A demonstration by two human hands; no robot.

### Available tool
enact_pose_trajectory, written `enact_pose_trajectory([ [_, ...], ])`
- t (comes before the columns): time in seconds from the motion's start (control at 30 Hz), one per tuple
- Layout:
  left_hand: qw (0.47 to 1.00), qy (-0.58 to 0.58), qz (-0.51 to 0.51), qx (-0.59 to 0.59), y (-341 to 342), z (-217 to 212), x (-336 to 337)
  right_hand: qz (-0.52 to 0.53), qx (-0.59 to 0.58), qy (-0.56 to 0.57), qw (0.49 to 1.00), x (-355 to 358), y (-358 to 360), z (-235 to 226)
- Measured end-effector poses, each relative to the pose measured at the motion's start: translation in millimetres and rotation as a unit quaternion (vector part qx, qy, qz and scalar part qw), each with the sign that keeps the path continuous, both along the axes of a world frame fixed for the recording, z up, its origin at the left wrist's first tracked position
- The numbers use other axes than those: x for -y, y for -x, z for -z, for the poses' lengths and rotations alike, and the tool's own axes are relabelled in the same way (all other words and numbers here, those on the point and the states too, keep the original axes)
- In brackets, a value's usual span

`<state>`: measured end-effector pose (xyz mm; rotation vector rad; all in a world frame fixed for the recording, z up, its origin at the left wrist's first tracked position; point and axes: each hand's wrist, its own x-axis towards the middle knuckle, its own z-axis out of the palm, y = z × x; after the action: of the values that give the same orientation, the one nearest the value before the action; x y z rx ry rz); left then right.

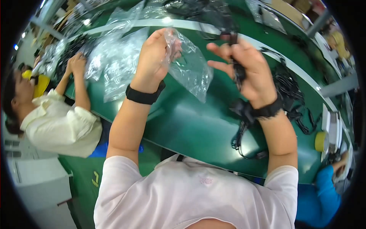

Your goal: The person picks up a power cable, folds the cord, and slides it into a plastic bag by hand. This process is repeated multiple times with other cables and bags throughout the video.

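My left hand (pixel 154 55) is closed on the upper edge of a clear plastic bag (pixel 192 72), which hangs slanting down to the right over the green table (pixel 183 118). To the right, my right hand (pixel 249 66) grips a bundled black cable (pixel 238 70) between thumb and palm, with some fingers stretched toward the bag; motion blurs it a little. The cable and the bag are apart. Below my right wrist a black cable with a plug (pixel 241 135) lies on the table.
Several clear bags (pixel 122 68) lie to the left, where a person in a pale shirt (pixel 63 122) works. Tangled black cables (pixel 288 86) lie at right, near a yellow tape roll (pixel 321 141). A person in blue (pixel 324 194) is at lower right. A pale rail (pixel 305 70) curves along the far side.
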<state>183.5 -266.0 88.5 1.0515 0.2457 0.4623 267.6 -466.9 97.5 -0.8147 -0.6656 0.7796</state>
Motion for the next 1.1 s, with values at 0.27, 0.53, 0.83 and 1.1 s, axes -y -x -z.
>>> enact_pose_trajectory([
  [0.27, 0.997, 0.022, -0.064, 0.023, -30.6, 33.3, -3.7, 0.008, -0.003, 0.077, 0.997, -2.9, -7.6, 20.0],
  [0.53, 0.993, 0.110, 0.024, 0.022, -21.5, 48.2, -34.8, 0.041, 0.055, 0.108, 0.992, -5.2, -18.5, 26.1],
  [0.83, 0.996, 0.007, -0.068, 0.049, -18.0, 49.5, -20.3, 0.054, 0.056, 0.101, 0.992, -10.4, -6.0, 27.3],
  [1.1, 0.763, -0.612, -0.209, 0.031, 1.2, 17.9, 58.3, 0.261, 0.119, 0.101, 0.952, -14.3, -22.0, 47.4],
])
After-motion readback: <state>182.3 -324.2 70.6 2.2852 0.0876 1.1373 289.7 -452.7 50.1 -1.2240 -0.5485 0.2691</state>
